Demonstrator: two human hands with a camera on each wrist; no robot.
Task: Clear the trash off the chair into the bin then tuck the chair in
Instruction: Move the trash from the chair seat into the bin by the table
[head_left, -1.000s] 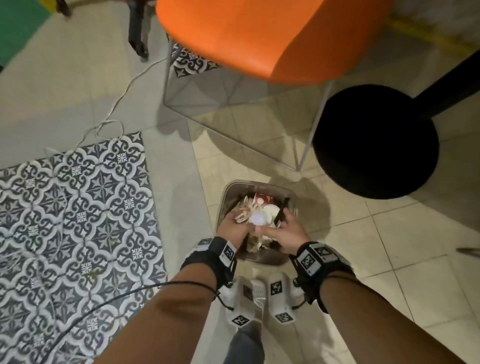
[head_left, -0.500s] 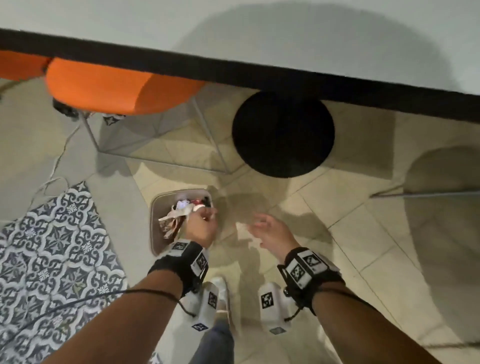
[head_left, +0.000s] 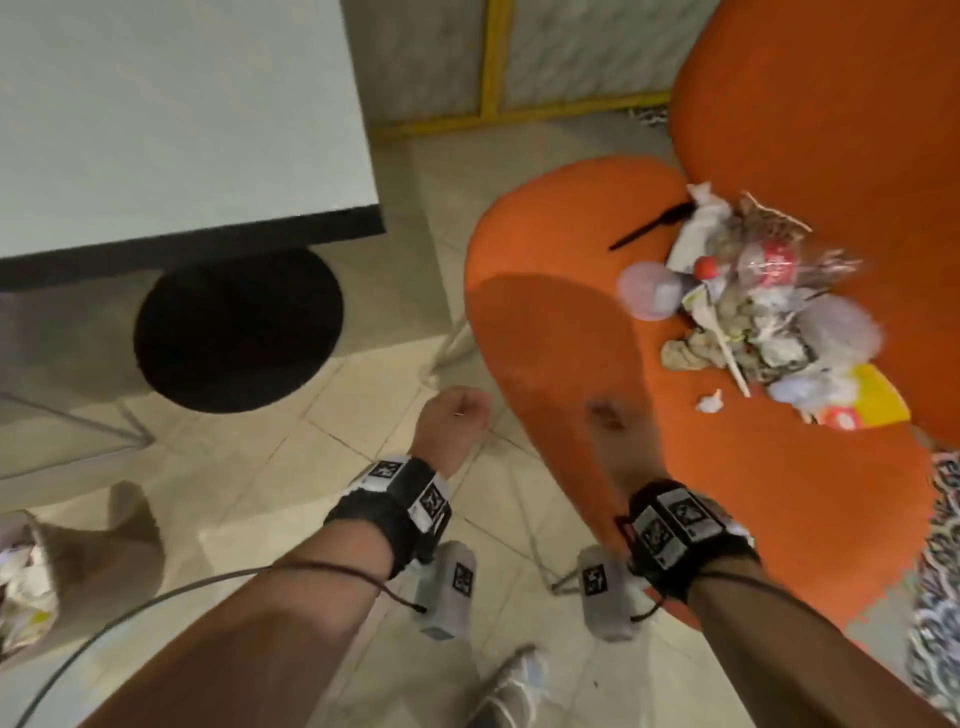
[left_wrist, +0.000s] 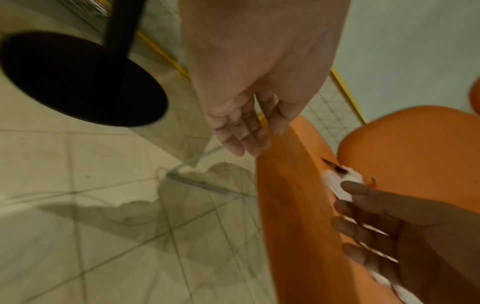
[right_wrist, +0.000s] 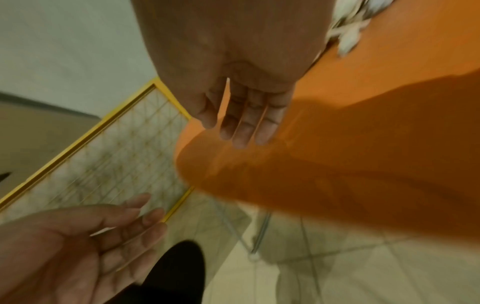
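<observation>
An orange chair (head_left: 727, 467) fills the right of the head view. A heap of trash (head_left: 753, 306) lies on its seat: a black plastic fork (head_left: 652, 224), pale cups, a crushed bottle with a red label, crumpled paper and a yellow wrapper (head_left: 867, 402). My left hand (head_left: 457, 421) hangs over the floor just left of the seat's front edge, empty, fingers relaxed (left_wrist: 244, 133). My right hand (head_left: 608, 431), blurred, is above the front of the seat short of the heap, fingers straight (right_wrist: 249, 121) and empty. The bin (head_left: 31, 587) with trash inside stands at the far left edge.
A white table (head_left: 182, 130) with a black edge stands at upper left on a black round base (head_left: 239, 327). A yellow-framed mesh panel (head_left: 493, 62) is behind. A patterned rug (head_left: 940, 571) runs along the right edge. My shoe (head_left: 511, 686) is on pale tiles.
Both hands have left the bin, where they let go of trash, and swung right to the orange chair. The view turned from the bin to the chair's seat.
</observation>
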